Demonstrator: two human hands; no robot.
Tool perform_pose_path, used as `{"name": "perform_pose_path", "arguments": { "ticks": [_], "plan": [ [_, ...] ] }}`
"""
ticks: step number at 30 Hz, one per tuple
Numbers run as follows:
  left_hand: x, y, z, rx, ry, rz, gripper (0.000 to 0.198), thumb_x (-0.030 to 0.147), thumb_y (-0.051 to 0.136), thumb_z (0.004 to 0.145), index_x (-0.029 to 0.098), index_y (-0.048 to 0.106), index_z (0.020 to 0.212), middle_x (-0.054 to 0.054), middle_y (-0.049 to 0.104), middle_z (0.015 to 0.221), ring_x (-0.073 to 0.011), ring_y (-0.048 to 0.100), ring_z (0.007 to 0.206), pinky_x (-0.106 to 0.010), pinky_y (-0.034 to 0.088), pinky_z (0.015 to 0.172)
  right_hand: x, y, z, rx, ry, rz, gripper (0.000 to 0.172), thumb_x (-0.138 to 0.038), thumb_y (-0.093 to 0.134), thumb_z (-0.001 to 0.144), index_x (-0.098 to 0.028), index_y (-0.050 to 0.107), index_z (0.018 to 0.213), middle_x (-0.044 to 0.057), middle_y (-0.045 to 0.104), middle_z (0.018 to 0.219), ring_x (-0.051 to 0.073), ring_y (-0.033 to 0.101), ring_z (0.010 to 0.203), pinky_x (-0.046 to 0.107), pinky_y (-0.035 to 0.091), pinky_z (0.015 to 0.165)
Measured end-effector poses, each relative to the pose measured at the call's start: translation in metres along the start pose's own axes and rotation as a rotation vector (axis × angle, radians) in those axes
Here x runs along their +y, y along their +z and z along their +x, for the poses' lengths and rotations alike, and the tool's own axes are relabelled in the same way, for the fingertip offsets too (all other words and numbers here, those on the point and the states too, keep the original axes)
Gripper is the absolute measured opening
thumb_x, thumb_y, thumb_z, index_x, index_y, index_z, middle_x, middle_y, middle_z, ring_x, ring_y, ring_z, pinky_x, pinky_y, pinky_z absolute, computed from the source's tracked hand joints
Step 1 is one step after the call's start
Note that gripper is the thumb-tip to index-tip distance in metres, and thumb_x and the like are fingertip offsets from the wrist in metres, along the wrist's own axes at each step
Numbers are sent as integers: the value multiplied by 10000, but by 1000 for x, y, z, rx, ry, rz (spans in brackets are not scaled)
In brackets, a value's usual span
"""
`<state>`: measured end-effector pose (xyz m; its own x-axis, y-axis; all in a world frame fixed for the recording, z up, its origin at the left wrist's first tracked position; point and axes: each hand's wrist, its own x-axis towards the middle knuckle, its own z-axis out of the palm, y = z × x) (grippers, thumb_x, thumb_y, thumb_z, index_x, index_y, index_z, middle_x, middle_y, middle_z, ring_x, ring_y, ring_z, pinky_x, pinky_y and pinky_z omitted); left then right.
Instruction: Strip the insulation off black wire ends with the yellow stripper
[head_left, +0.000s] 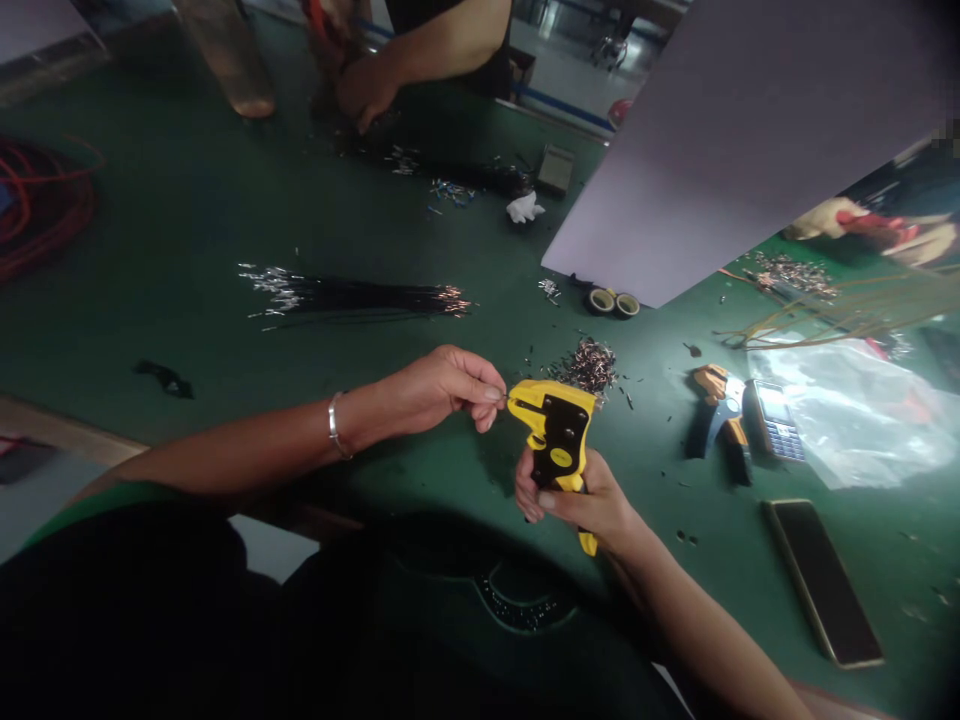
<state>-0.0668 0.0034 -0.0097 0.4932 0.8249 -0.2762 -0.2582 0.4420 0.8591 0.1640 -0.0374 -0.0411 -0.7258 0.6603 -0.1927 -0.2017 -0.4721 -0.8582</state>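
My right hand [581,500] is wrapped round the handles of a yellow and black crimping tool [555,430], held upright above the green table [187,200]. My left hand [442,385], with a bracelet on the wrist, pinches something small at the tool's jaw; I cannot make out what it is. A pile of small metal terminals [589,365] lies just beyond the tool. A bundle of black wires with metal ends [352,293] lies further left.
Another stripping tool [716,405], a small keypad phone [776,420] and a dark smartphone [821,580] lie at the right. Two tape rolls [613,302] sit beside a large grey sheet [720,140]. Another person's hand [367,90] works at the far edge. Red cable [37,205] lies at the left.
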Motion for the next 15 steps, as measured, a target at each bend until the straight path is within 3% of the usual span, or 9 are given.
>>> {"name": "perform_pose_path", "arguments": {
  "ticks": [15],
  "plan": [
    [-2,-5,2,4,-35,7,70,165,656,710,117,681,665,-36,633,533,-118,589,518,-247,417,558,3,0,1,30,-19,-67,176,-246,723,783,-159,586,852,-17,530,649,107,487,498,277,402,475]
  ]
}}
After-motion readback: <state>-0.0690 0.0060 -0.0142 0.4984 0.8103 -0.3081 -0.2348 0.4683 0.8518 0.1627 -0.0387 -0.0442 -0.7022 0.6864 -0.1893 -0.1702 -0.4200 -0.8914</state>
